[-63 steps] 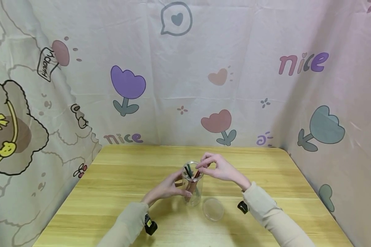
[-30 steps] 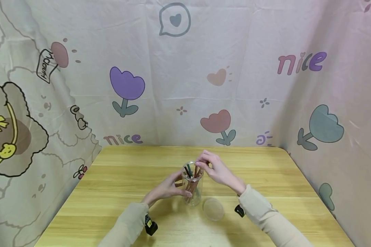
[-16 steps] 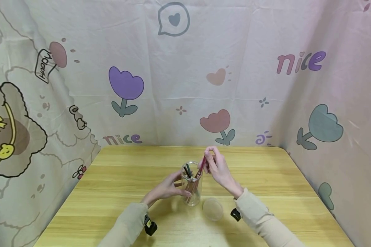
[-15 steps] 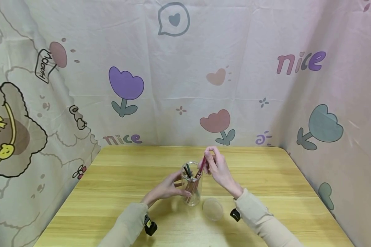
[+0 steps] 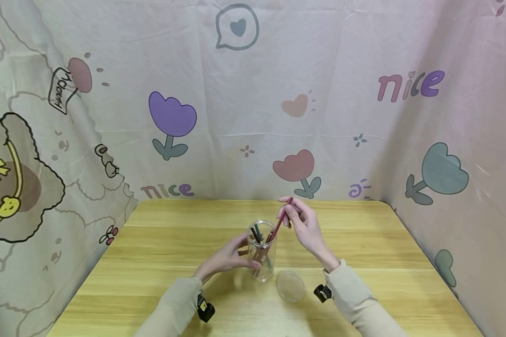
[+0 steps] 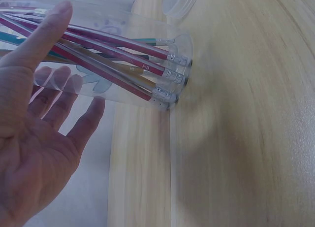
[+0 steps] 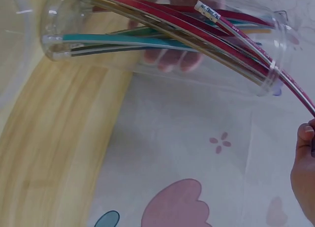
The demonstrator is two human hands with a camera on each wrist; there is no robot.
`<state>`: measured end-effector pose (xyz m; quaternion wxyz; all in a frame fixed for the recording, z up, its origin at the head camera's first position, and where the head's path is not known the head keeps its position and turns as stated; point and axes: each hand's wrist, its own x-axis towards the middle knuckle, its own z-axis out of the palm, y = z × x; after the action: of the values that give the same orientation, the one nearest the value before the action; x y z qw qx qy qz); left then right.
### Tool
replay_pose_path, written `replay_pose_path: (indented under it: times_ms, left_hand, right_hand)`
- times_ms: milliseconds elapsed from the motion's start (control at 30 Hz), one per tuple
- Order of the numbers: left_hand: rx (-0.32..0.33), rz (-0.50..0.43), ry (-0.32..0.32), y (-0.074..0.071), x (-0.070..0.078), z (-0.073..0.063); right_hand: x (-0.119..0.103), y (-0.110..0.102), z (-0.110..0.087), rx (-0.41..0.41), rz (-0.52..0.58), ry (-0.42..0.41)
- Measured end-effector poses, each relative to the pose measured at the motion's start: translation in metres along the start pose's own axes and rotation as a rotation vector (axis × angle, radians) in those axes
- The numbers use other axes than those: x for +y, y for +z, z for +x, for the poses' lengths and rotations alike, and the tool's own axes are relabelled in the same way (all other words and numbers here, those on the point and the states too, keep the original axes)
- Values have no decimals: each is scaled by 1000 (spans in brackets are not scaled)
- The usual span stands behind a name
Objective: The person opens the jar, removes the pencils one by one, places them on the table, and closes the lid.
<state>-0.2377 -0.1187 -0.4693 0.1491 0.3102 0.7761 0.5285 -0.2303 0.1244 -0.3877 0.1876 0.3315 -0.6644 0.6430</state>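
A clear jar (image 5: pixel 269 272) stands upright on the table with several pencils (image 6: pixel 123 57) inside, red, brown and teal, eraser ends down. My left hand (image 5: pixel 227 256) grips the jar's side, thumb in front and fingers behind. Above the rim on the right, my right hand (image 5: pixel 307 229) pinches a red pencil (image 5: pixel 281 219) near its upper end. This pencil leans through the mouth. In the right wrist view its eraser end (image 7: pixel 207 11) is lifted off the jar's bottom but still within the walls.
A round clear lid (image 5: pixel 290 286) lies flat on the wooden table (image 5: pixel 173 243), just right of the jar's base. A printed cloth (image 5: pixel 236 93) hangs behind the table and along both sides.
My right hand has gone from reaching at the jar's mouth to drawing a red pencil up and to the right. The left hand and jar have stayed in place.
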Motion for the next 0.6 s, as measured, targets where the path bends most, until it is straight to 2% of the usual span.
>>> replay_pose_path:
  times_ms: [233, 433, 600]
  left_hand:
    - [5, 12, -10, 0, 1, -1]
    - [5, -3, -9, 0, 2, -1]
    - [8, 0, -13, 0, 1, -1]
  right_hand:
    - [-9, -11, 4, 58, 68, -23]
    - [-16, -18, 7, 167, 162, -46]
    - [-23, -22, 12, 261, 241, -103]
